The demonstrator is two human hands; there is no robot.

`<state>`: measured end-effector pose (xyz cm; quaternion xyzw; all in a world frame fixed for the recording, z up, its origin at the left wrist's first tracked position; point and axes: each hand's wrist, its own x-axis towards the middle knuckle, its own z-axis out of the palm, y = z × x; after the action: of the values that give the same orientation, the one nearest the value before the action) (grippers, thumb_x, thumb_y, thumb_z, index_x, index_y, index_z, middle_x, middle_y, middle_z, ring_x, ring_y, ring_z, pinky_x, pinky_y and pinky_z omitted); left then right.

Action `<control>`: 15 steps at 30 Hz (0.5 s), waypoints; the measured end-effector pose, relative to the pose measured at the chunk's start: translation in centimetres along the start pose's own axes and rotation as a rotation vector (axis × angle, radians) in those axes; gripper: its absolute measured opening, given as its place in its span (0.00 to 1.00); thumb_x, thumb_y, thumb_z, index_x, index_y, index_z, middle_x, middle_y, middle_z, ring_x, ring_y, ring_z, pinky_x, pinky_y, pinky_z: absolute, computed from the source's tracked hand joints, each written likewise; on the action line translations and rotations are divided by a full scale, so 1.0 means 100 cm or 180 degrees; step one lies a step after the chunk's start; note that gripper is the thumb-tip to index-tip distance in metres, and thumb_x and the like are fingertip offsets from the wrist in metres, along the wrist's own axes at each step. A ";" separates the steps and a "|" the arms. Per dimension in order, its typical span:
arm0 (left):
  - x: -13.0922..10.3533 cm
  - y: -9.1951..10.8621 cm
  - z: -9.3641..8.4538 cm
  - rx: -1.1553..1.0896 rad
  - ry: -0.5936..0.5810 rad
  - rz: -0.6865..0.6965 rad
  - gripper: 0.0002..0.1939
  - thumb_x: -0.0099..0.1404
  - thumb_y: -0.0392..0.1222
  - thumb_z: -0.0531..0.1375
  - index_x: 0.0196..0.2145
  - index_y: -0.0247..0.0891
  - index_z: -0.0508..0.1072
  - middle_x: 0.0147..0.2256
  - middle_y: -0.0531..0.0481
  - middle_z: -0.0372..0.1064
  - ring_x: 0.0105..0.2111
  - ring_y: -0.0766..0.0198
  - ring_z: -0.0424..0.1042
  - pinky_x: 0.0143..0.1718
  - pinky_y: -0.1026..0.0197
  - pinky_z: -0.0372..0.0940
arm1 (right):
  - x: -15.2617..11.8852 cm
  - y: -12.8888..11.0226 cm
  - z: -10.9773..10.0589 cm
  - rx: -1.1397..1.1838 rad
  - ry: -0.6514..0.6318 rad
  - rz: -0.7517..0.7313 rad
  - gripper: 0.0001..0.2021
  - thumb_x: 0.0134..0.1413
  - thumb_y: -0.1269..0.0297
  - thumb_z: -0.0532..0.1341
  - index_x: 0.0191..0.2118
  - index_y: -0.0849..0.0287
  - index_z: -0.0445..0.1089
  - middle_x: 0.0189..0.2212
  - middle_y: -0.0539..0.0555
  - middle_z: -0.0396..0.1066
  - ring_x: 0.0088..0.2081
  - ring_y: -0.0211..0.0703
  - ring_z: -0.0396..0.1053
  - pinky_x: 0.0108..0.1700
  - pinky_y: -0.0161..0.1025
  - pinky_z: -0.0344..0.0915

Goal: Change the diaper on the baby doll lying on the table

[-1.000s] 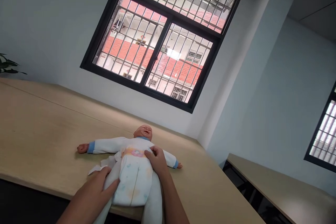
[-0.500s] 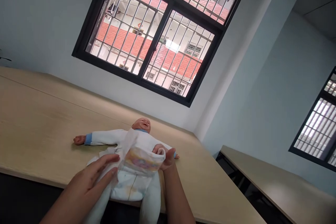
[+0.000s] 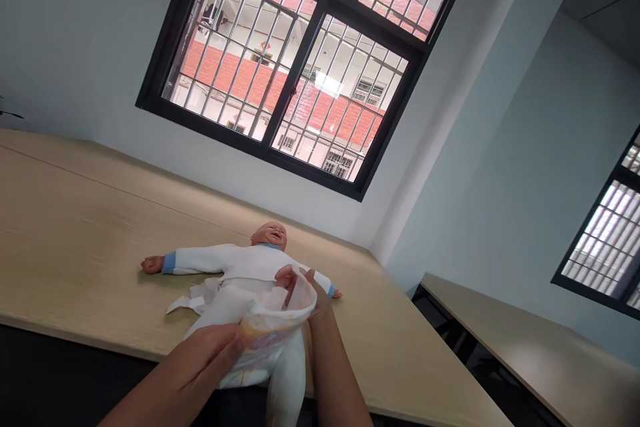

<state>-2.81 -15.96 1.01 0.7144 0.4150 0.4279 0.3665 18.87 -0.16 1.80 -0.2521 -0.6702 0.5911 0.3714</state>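
Observation:
A baby doll (image 3: 245,261) in a white outfit with blue cuffs and collar lies on its back on the table, arms spread. Over its lower body a white diaper (image 3: 273,333) with a coloured printed band stands partly raised, its waist edge curved open. My left hand (image 3: 213,353) pinches the near left side of the diaper, thumb against fingers. At the other side, my right hand (image 3: 314,297) grips the upturned right edge, some fingers showing inside the opening. White flaps (image 3: 196,300) lie beside the doll's hip on the left. The diaper hides part of the doll's legs.
The light wood table (image 3: 90,233) reaches back to the wall, its front edge close to me. A second table (image 3: 530,347) stands at the right beyond a dark gap. A barred window (image 3: 285,80) is in the wall behind.
My left hand has moved right and closed on the diaper's side. The diaper's front has tipped down toward me and its waist opened. My right hand has turned slightly at its edge.

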 end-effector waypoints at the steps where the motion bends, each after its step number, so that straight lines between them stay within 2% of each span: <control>1: 0.000 0.003 0.000 0.0072 -0.0101 -0.0008 0.25 0.70 0.59 0.46 0.47 0.44 0.75 0.48 0.53 0.73 0.47 0.56 0.69 0.54 0.60 0.63 | 0.001 0.000 -0.001 0.0079 -0.0115 -0.0047 0.46 0.32 0.19 0.53 0.40 0.61 0.70 0.25 0.54 0.66 0.25 0.40 0.64 0.29 0.37 0.62; 5: 0.000 0.003 0.003 0.0454 -0.0294 -0.0261 0.17 0.67 0.56 0.53 0.40 0.43 0.75 0.44 0.54 0.73 0.46 0.57 0.68 0.51 0.63 0.64 | 0.002 0.000 -0.001 0.0151 -0.0303 -0.0006 0.44 0.34 0.21 0.56 0.42 0.60 0.69 0.27 0.55 0.68 0.28 0.42 0.66 0.32 0.38 0.64; 8: 0.002 -0.006 0.007 0.0647 -0.0233 -0.0186 0.14 0.64 0.51 0.57 0.44 0.46 0.75 0.48 0.54 0.72 0.51 0.56 0.65 0.55 0.62 0.60 | 0.000 -0.004 0.004 0.0111 -0.0249 0.0088 0.43 0.35 0.21 0.55 0.42 0.59 0.68 0.27 0.54 0.67 0.27 0.42 0.66 0.32 0.39 0.63; 11: 0.003 -0.009 0.011 0.0878 -0.0179 -0.0139 0.15 0.63 0.49 0.58 0.47 0.48 0.74 0.49 0.55 0.71 0.52 0.54 0.64 0.56 0.61 0.59 | -0.003 -0.008 0.009 0.0264 -0.0383 -0.0017 0.40 0.38 0.24 0.58 0.43 0.59 0.68 0.28 0.53 0.67 0.27 0.41 0.65 0.32 0.38 0.62; 15: 0.005 -0.001 0.013 0.1056 -0.0300 0.0170 0.12 0.67 0.49 0.54 0.42 0.48 0.76 0.46 0.57 0.73 0.49 0.55 0.66 0.55 0.60 0.58 | -0.003 -0.008 0.008 0.0339 -0.0454 -0.0043 0.40 0.38 0.26 0.60 0.43 0.60 0.69 0.28 0.53 0.67 0.29 0.40 0.65 0.32 0.36 0.61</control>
<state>-1.53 -15.69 0.65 0.7951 0.4431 0.3291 0.2511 18.48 -1.08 2.53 -0.1847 -0.6643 0.6397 0.3397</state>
